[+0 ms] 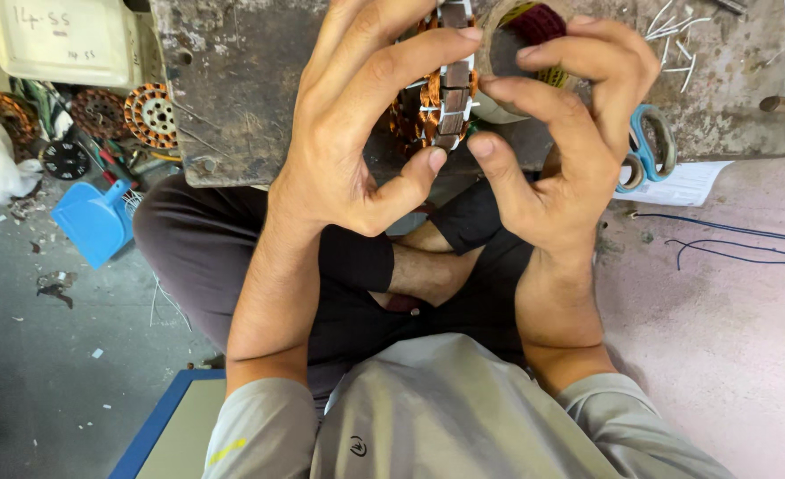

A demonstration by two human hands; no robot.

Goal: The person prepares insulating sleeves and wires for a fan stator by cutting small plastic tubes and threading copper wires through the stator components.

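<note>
A round motor stator (441,98) with copper wire windings and white insulation strips stands on edge above a worn grey work board (233,80). My left hand (357,124) wraps its left side, thumb under the rim and fingers over the top. My right hand (561,133) grips its right side, thumb at the lower edge and fingers curled over the far face. Most of the stator is hidden behind my fingers. A roll of tape (521,27) with a red and yellow core sits just behind it.
Blue-handled scissors (650,151) lie on the board's right part, above a sheet of paper (685,182). White strip offcuts (676,31) litter the far right. Other wound stators (149,113), a blue dustpan (95,222) and a white container (64,40) are at left. Blue wires (738,248) trail right.
</note>
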